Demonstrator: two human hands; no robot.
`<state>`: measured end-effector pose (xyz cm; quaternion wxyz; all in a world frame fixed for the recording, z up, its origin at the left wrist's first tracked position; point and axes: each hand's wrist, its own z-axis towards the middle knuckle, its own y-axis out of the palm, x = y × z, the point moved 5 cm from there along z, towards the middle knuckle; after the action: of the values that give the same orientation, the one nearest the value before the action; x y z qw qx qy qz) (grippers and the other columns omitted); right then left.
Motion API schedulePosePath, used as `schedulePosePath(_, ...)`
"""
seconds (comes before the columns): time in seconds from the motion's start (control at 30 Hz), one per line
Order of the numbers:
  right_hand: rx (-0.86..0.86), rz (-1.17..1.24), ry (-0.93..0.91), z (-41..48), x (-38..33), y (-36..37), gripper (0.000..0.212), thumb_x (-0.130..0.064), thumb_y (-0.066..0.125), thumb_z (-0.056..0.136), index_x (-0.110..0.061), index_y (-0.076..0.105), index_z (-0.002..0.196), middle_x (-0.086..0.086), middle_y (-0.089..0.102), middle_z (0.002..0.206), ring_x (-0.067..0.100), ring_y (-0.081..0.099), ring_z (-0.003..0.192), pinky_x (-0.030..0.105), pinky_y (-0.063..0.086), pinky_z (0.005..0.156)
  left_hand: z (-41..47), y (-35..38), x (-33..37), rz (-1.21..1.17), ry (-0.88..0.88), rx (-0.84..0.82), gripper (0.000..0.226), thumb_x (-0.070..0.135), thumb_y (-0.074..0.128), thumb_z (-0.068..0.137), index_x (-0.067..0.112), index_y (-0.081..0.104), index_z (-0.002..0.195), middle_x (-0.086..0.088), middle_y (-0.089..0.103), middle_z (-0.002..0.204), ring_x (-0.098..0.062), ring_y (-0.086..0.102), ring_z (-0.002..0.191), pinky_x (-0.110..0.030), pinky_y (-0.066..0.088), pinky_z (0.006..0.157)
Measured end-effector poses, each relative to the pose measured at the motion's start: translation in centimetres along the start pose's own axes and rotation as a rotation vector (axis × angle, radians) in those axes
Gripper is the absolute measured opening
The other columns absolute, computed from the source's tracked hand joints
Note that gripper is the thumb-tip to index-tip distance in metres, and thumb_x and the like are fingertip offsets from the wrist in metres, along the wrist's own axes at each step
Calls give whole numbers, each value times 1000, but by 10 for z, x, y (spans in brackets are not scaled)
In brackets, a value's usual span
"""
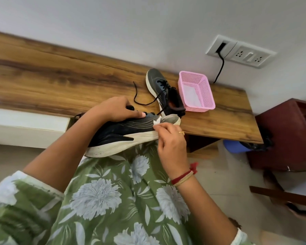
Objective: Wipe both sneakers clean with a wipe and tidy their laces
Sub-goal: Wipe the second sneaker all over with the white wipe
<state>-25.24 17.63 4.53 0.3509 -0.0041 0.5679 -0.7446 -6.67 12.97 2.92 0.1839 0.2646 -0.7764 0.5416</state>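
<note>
Sneaker [124, 133] sat on lap [113, 177], between hands. Left hand [117, 108] curled over its laced top; right hand [170, 140] pinched wipe [156, 122] against side near toe. Other sneaker [159, 85] apart on table [60, 76].

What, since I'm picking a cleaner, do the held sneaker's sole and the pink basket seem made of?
Held sneaker's sole: probably foam or rubber, matte off-white, scuffed with dark specks. Pink basket: likely moulded plastic, smooth and slightly glossy, judging by its uniform perforated walls.
</note>
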Motion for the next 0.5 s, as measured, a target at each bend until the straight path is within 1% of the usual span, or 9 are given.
schedulePosePath(0.07, -23, -44, -78, 2, 8, -3, 34, -10, 40, 87, -7, 70, 104, 5, 67, 98, 22, 56, 92, 30, 46, 84, -1, 3, 1, 19, 34, 37, 62, 67, 56, 78, 7, 57, 65, -1, 57, 59, -18, 54, 58, -29, 35, 53)
schedulePosePath(0.1, -16, -74, -71, 6, 15, -5, 35, -11, 39, 86, -8, 70, 103, 4, 68, 98, 23, 56, 91, 34, 49, 82, -1, 5, 2, 29, 61, 55, 63, 68, 55, 79, 6, 62, 72, -2, 60, 63, -17, 56, 60, -30, 38, 54)
schedulePosePath(0.17, 12, -90, -1, 10, 25, -7, 30, -3, 48, 83, -10, 70, 101, 3, 69, 98, 24, 57, 91, 38, 51, 81, -2, 7, 6, 34, 122, 74, 60, 68, 55, 78, 10, 68, 86, -3, 66, 73, -14, 59, 67, -30, 44, 61)
schedulePosePath(0.23, -10, -48, 28, 7, 17, -3, 28, 4, 57, 79, -10, 71, 100, 4, 69, 96, 23, 58, 91, 35, 50, 82, -4, 8, 9, 34, 167, 71, 54, 66, 56, 79, 18, 69, 96, -3, 68, 84, -15, 61, 77, -33, 49, 71)
schedulePosePath(0.27, -41, -12, 12, 4, 10, 0, 29, 4, 58, 79, -10, 71, 100, 4, 68, 97, 23, 58, 92, 33, 48, 83, -4, 9, 10, 37, 184, 67, 52, 65, 57, 79, 19, 69, 100, -3, 69, 88, -17, 61, 81, -34, 50, 75)
schedulePosePath(0.33, -113, 43, -64, -1, 2, 1, 30, 5, 56, 79, -10, 70, 101, 3, 68, 97, 21, 58, 92, 31, 47, 84, -5, 10, 13, 39, 215, 75, 50, 63, 58, 80, 20, 68, 104, -2, 69, 93, -17, 61, 85, -34, 50, 78)
schedulePosePath(0.37, -131, 24, -108, 0, 4, -2, 30, 5, 56, 80, -10, 70, 102, 3, 68, 96, 21, 58, 90, 31, 48, 82, -5, 11, 14, 39, 233, 89, 49, 62, 59, 81, 20, 68, 105, -1, 69, 95, -16, 60, 86, -33, 49, 77)
schedulePosePath(0.43, -96, -70, -122, 7, 15, -8, 24, 0, 53, 84, -11, 68, 99, 3, 68, 87, 20, 57, 82, 33, 50, 73, -5, 11, 16, 36, 261, 109, 46, 59, 59, 82, 21, 68, 107, 2, 68, 97, -14, 59, 86, -30, 47, 76)
schedulePosePath(0.5, -27, -104, -19, 15, 25, -14, 16, -5, 52, 87, -13, 63, 97, 3, 63, 77, 20, 54, 73, 34, 48, 62, -4, 9, 14, 29, 277, 108, 47, 60, 58, 82, 21, 68, 106, 2, 69, 97, -15, 60, 87, -32, 49, 79)
